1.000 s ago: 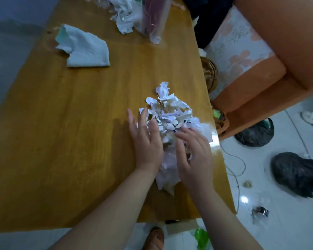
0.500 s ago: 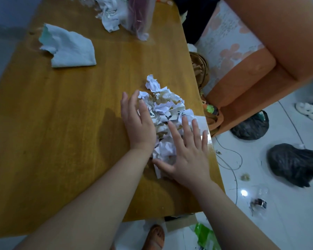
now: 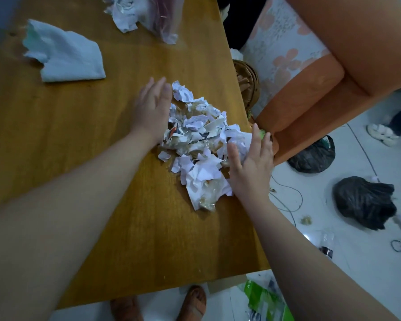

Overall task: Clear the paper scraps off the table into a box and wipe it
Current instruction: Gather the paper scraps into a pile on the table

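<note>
Near the right edge of the wooden surface [image 3: 79, 158], the paper scraps [image 3: 199, 140] lie in one loose heap of torn white and printed pieces, with a few crumpled clear bits among them.

Containers: one clear plastic bag [image 3: 162, 22] lies at the far edge of the surface. It holds something dark reddish that cannot be identified, and crumpled white paper [image 3: 125, 17] lies just beside it. One wicker basket [image 3: 247, 82] stands off the surface, close to its right edge. Its contents are brownish and cannot be made out.

Hands: two. The left hand [image 3: 152, 110] rests against the left side of the heap, grip flat, fingers straight and close together. The right hand [image 3: 250, 167] lies against the right side of the heap at the surface edge, grip spread, fingers straight and slightly apart. Neither grip pinches a scrap.

Other items: one pale folded cloth [image 3: 65, 56] lies at the far left of the surface, well apart from the heap. One orange armchair [image 3: 310, 100] stands just beyond the right edge. Two black bags [image 3: 313, 156] [image 3: 364, 202] and loose cables lie on the floor. One green-and-white plastic wrapper [image 3: 264, 300] lies below the near edge, near two sandalled feet [image 3: 195, 302].
</note>
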A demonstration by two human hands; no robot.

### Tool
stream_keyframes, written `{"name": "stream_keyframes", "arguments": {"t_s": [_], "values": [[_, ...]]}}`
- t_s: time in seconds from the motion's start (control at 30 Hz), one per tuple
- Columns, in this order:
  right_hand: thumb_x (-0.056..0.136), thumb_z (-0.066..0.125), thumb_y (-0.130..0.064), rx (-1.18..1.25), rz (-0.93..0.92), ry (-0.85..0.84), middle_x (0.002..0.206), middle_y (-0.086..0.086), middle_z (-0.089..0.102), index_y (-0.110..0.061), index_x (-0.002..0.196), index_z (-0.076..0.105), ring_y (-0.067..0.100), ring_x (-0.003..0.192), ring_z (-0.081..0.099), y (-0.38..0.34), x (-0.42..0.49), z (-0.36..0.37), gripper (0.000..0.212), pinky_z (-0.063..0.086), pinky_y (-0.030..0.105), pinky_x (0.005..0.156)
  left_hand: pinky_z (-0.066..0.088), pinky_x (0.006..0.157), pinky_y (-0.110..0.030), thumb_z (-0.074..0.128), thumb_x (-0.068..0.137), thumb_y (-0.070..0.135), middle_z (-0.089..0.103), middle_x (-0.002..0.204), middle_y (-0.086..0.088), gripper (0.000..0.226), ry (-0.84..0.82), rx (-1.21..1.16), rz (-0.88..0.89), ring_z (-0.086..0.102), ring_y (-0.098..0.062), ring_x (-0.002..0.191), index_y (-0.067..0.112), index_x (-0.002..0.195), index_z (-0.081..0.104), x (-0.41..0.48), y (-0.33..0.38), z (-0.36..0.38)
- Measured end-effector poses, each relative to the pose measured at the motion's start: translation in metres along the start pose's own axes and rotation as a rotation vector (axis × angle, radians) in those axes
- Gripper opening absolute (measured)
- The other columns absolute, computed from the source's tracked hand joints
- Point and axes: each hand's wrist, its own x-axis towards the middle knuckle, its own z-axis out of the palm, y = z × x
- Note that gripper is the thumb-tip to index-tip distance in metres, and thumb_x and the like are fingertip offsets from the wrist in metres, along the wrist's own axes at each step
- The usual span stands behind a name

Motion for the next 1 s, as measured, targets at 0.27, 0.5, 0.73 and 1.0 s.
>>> {"name": "stream_keyframes", "arguments": {"t_s": [0.27, 0.5, 0.73, 1.0], "values": [[0.084, 0.029, -0.069, 0.093, -0.075, 0.008, 0.151, -0.003, 0.033, -0.029, 0.145, 0.025, 0.013, 0.14, 0.029, 0.002, 0.001, 0.004, 0.073, 0.03, 0.038, 0.114, 0.018, 0.116, -0.048, 0.008, 0.072, 0.083, 0.033, 0.152, -0.001, 0.091, -0.397, 0.142, -0.089, 0.025, -0.025, 0.142, 0.032, 0.143, 0.033, 0.044, 0.006, 0.007], [0.079, 0.035, -0.068, 0.147, -0.069, 0.005, 0.146, -0.008, 0.039, -0.029, 0.143, 0.029, 0.009, 0.133, 0.036, 0.0, -0.001, 0.0, 0.075, 0.032, 0.027, 0.106, 0.035, 0.106, -0.04, 0.016, 0.096, 0.055, 0.064, 0.109, -0.009, 0.061, -0.419, -0.192, -0.055, 0.054, -0.023, 0.116, 0.017, 0.127, 0.054, 0.04, 0.027, 0.03], [0.078, 0.037, -0.069, 0.092, -0.082, -0.01, 0.147, -0.006, 0.039, -0.027, 0.142, 0.029, 0.011, 0.135, 0.035, -0.002, 0.001, 0.003, 0.077, 0.034, 0.035, 0.11, 0.032, 0.103, -0.031, 0.035, 0.098, 0.043, 0.051, 0.129, -0.007, 0.045, -0.265, -0.027, 0.095, 0.045, -0.018, 0.12, 0.012, 0.115, 0.063, 0.038, 0.032, 0.027], [0.077, 0.038, -0.069, 0.167, -0.063, 0.001, 0.141, -0.006, 0.043, -0.028, 0.14, 0.033, 0.009, 0.131, 0.038, 0.0, -0.001, -0.001, 0.075, 0.033, 0.024, 0.099, 0.033, 0.093, -0.02, 0.048, 0.091, 0.02, 0.056, 0.117, -0.001, 0.022, -0.042, 0.013, 0.258, 0.048, -0.013, 0.112, 0.016, 0.101, 0.068, -0.007, 0.071, 0.03]]}}
